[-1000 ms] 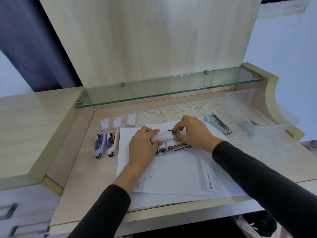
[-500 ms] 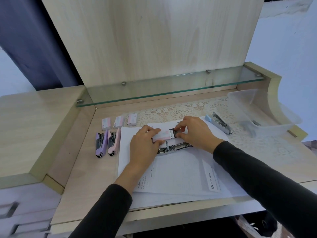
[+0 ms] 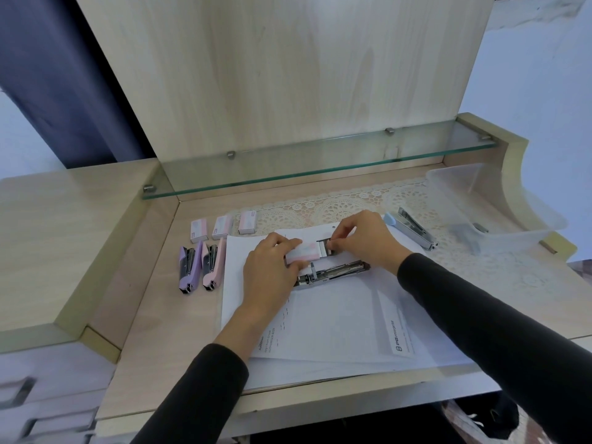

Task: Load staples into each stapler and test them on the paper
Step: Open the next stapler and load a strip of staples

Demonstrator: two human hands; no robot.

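Head view shows our left hand point(image 3: 272, 267) gripping the pink staple box point(image 3: 299, 254) while our right hand point(image 3: 365, 241) pinches what looks like its inner tray point(image 3: 323, 246). We should slide the tray out level so strips don't spill. Then we drop one into the open stapler point(image 3: 333, 272), which lies just nearer us on the paper point(image 3: 336, 315). Keeping the box low over the sheet limits scatter.
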